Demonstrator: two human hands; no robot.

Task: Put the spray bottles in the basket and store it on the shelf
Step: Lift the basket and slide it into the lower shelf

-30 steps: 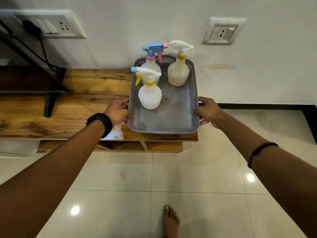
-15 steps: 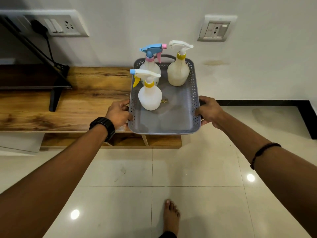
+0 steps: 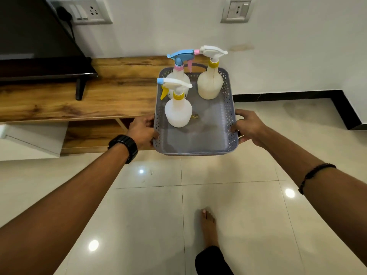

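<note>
A bare foot (image 3: 207,227) stands on the shiny tile floor (image 3: 139,215) at the bottom, and the leg above it is cut off by the edge. Both arms reach forward. The left hand (image 3: 142,131) is closed around the left side of the grey basket (image 3: 195,143), and the right hand (image 3: 249,129) is closed around the right side. Some fingers are tucked under the rim, so they are hidden.

The basket is up in the air over the floor, just past the end of the wooden shelf (image 3: 79,100). Its long way runs from the person toward the wall.

Three spray bottles stand up straight inside. The near bottle (image 3: 178,112) has a white top with its blue nozzle pointing left. Behind it, the blue-topped bottle (image 3: 179,75) is mostly hidden, and its pink nozzle points right. The far right bottle (image 3: 210,84) has its nozzle pointing right. A tiny gold thing (image 3: 195,116) lies on the basket floor, too small to tell what it is.

A black stand (image 3: 39,64) sits on the shelf, cut off at the left.
</note>
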